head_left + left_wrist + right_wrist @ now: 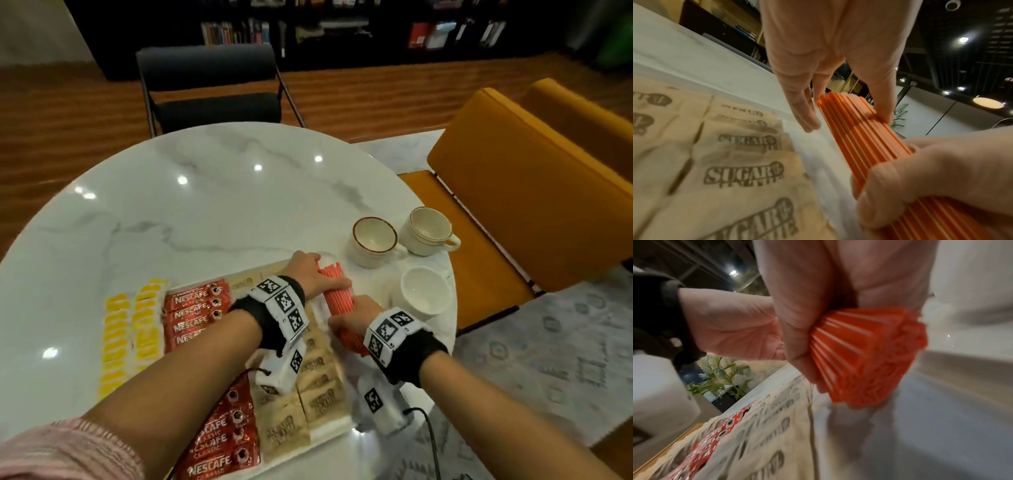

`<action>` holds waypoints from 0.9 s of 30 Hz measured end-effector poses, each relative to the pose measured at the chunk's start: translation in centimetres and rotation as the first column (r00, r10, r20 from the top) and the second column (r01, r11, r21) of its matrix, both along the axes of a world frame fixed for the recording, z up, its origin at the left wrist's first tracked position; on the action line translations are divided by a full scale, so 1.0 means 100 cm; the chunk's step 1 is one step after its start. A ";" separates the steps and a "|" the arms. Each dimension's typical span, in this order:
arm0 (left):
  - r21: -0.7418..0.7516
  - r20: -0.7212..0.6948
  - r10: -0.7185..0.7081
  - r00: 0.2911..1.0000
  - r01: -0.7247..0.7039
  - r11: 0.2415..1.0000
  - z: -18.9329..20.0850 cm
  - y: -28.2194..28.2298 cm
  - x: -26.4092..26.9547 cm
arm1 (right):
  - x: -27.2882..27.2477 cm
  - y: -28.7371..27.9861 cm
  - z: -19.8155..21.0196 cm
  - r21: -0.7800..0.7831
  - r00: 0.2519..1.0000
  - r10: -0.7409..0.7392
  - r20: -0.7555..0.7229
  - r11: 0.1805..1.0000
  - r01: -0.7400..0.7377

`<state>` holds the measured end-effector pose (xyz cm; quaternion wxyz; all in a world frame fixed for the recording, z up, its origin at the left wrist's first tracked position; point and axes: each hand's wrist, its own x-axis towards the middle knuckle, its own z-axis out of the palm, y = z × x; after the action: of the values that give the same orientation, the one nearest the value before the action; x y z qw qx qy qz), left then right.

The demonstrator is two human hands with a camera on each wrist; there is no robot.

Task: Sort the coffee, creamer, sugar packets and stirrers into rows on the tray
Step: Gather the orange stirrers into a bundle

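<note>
A bundle of orange stirrers (339, 294) lies along the right side of the white tray (330, 432). My left hand (315, 274) holds its far end between thumb and fingers (807, 120). My right hand (349, 317) grips the near end, fingers curled round the stirrers (859, 353). Beige sugar packets (318, 377) lie in overlapping columns left of the stirrers (855, 129). Red coffee sachets (191, 315) form the tray's left column, partly hidden by my forearm. Yellow packets (116, 335) sit in two columns on the table left of the tray.
Three white cups (375, 241) (428, 231) (426, 294) stand on the round marble table (212, 192) right of the tray. An orange chair (531, 192) stands at the right, a dark chair (209, 85) at the far side. A black cable (431, 438) hangs near my right forearm.
</note>
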<state>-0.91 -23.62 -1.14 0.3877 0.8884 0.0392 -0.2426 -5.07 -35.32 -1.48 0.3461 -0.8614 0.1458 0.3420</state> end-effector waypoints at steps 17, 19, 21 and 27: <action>0.474 0.054 -0.253 0.966 0.198 0.858 -0.015 -0.009 -0.014 | 0.001 -0.006 -0.012 -0.212 0.974 0.205 0.101 0.960 -0.180; 0.440 0.068 -0.255 0.964 0.201 0.875 -0.010 -0.010 -0.013 | 0.001 -0.004 -0.011 -0.222 0.973 0.209 0.098 0.958 -0.183; 0.370 0.065 -0.275 0.959 0.233 0.899 -0.005 -0.011 -0.013 | -0.002 -0.003 -0.011 -0.209 0.973 0.204 0.103 0.961 -0.180; 0.348 0.096 -0.376 0.921 0.323 0.880 -0.003 -0.006 -0.011 | -0.012 -0.001 -0.009 -0.189 0.977 0.144 0.158 0.975 -0.113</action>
<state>-1.97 -24.21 -1.40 0.1874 0.9490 -0.1141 -0.2263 -6.26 -35.39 -2.42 0.2555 -0.9227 0.0898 0.2743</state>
